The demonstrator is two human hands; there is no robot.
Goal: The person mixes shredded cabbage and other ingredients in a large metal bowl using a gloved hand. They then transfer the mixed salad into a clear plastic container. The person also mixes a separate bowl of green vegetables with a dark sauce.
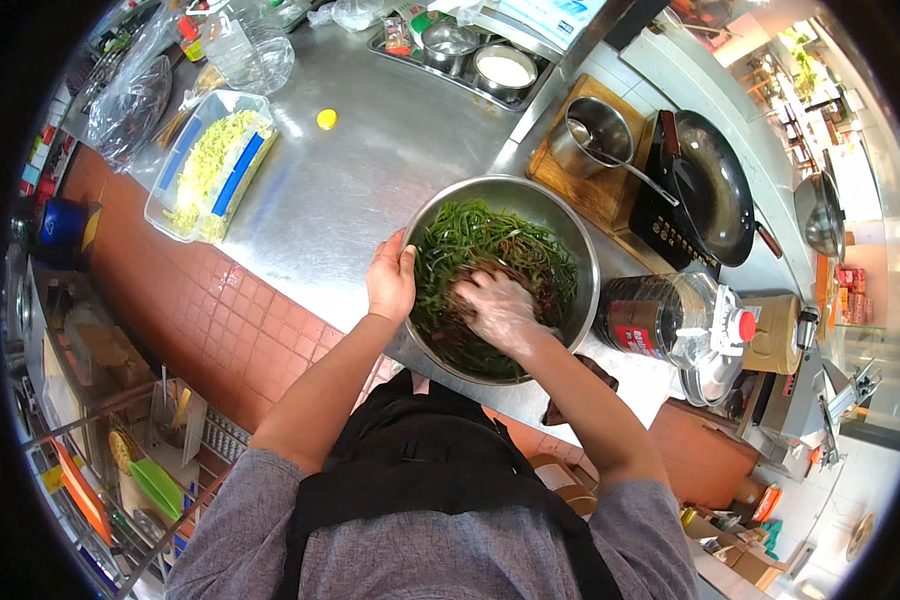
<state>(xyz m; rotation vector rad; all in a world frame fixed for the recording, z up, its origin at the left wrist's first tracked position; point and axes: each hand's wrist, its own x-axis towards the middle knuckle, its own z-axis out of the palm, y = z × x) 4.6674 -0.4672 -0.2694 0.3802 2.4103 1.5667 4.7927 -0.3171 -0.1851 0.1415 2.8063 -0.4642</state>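
A large stainless steel bowl (591,262) stands at the near edge of the metal worktop. Dark green shredded strands (487,221), with reddish-brown sauce or bits among them, lie inside. My left hand (393,277) grips the bowl's left rim, thumb at the inner side and fingers outside. Inside the bowl is my right hand (499,309), in a clear plastic glove, pressed among the strands; it is blurred and its fingertips are partly hidden, so whether it grasps any strands cannot be told.
A plastic container (154,214) of pale chopped vegetable and a yellow cap (327,118) are on the steel worktop (330,195). Behind stands a tray (521,112) with metal pots. To the right are a steel pot (570,154), a wok (720,187) and a large bottle (637,319).
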